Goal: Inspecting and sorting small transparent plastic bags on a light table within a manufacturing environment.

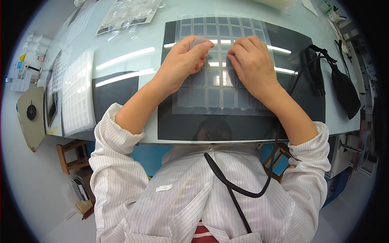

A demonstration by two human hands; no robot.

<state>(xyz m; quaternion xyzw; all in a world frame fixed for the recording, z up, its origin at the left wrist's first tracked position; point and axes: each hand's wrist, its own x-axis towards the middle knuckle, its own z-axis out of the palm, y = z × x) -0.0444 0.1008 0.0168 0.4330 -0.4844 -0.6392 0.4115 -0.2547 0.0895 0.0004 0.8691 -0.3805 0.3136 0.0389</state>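
A clear plastic tray (197,110) with rows of rectangular pockets lies on a black sheet (170,127) in front of me. My left hand (182,60) is over the tray's left side. Its thumb and fingers are pinched on a small clear film piece (197,42), which shows faintly between them. To the right, my right hand (255,62) hovers over or rests on the tray, fingers curled and drawn together. Whatever its fingertips hold, if anything, is hidden. A gap separates the two hands, with tray pockets visible between them.
Stacked white pocketed trays (79,95) stand at the left, and clear bags (127,16) lie at the far left. On the right are a black pouch (344,91) and strap. A black cable (259,193) hangs across my front. The table's front edge runs close to me.
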